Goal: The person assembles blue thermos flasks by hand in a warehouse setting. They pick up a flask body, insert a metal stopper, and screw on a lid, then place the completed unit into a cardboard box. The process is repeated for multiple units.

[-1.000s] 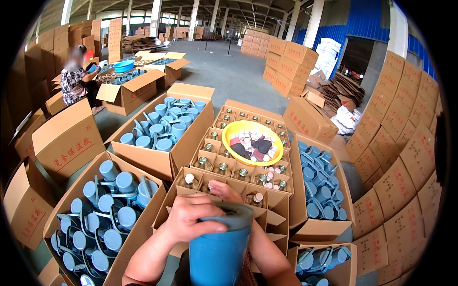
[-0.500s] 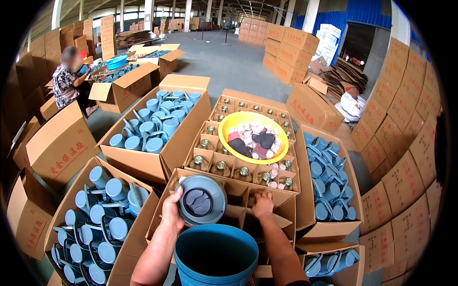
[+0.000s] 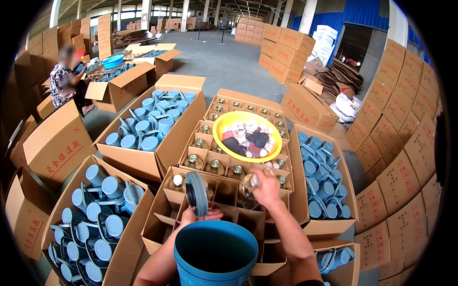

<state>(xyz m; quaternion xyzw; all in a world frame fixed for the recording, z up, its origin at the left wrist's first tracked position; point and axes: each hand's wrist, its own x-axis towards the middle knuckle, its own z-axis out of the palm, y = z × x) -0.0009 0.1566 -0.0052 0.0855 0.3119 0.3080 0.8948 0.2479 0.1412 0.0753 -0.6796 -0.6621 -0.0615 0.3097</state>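
Note:
My left hand (image 3: 204,215), palm up, holds a round grey-blue disc (image 3: 202,193) with a black centre part, standing on edge above the divided carton (image 3: 160,217). My right hand (image 3: 267,188) is closed round the neck of a glass flask liner (image 3: 248,190), at the carton's compartments; a pale cap or stopper shows at its top. Close in front of me stands an open blue cylindrical casing (image 3: 215,276), dark inside. One glass liner with a white cap (image 3: 177,180) sits in a compartment left of the disc.
A yellow basin (image 3: 219,143) of pale stoppers and dark cloth rests on cartons of glass liners (image 3: 214,166). Boxes of blue flask parts stand left (image 3: 112,186), far left (image 3: 164,126) and right (image 3: 327,190). A person (image 3: 67,81) sits far left; stacked cartons (image 3: 400,171) line the right.
The disc has turned from facing me to edge-on, and my left fingers have opened out beneath it. My right hand has come up from inside the carton, gripping a glass flask liner.

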